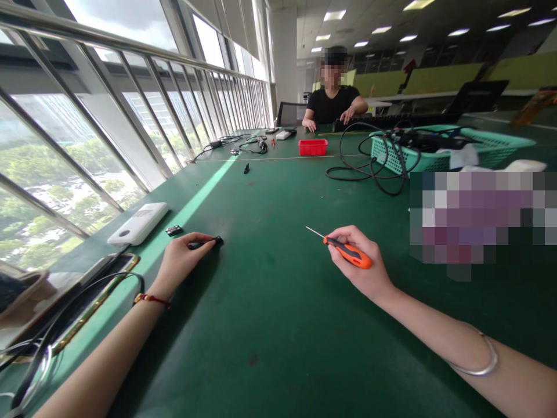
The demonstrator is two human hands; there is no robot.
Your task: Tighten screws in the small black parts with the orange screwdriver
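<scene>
My right hand [359,258] is closed around an orange and dark grey screwdriver [354,255]. Its thin metal shaft points up and to the left, above the green tabletop [270,290]. On the left, my left hand [191,249] pinches a small black piece [219,240] between thumb and fingertips, at or just above the table. The piece is too small to name. Beside that hand lies another small black part [174,230] with a shiny side. A further small black piece [246,168] rests on the table farther off.
A white power bank [138,223] and a phone [96,302] with cables lie at the left edge, by the railing [143,55]. A red tray [313,147] stands farther back. A teal basket [391,154] with black cables stands right. A person [333,101] sits opposite.
</scene>
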